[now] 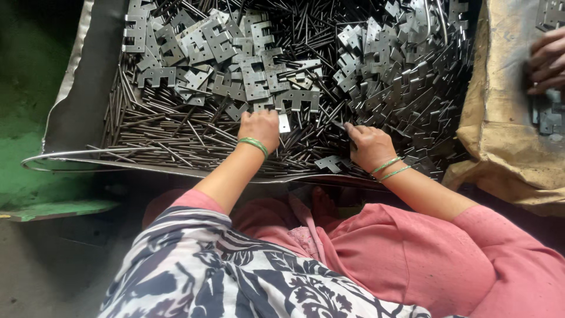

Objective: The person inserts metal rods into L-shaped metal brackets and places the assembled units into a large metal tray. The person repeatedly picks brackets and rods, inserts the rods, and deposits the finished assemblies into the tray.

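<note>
While both of your hands work deep in a wide metal tray point(70, 154) heaped with thin steel pins point(170, 132) and notched, stamped metal plates point(247, 76), your left hand point(261, 128) is curled knuckles-up over the pile, its fingers folded around a small pale plate point(285, 123) that shows just beside them; how tightly they grip it cannot be told. Your right hand point(369, 146) rests near it on the pins, fingers pinched together on a thin pin point(339, 125) at their tips. A green bangle point(254, 144) circles your left wrist. At the far right, another person's hand point(547, 62) lies on brown sacking point(506, 118) beside more plates.
</note>
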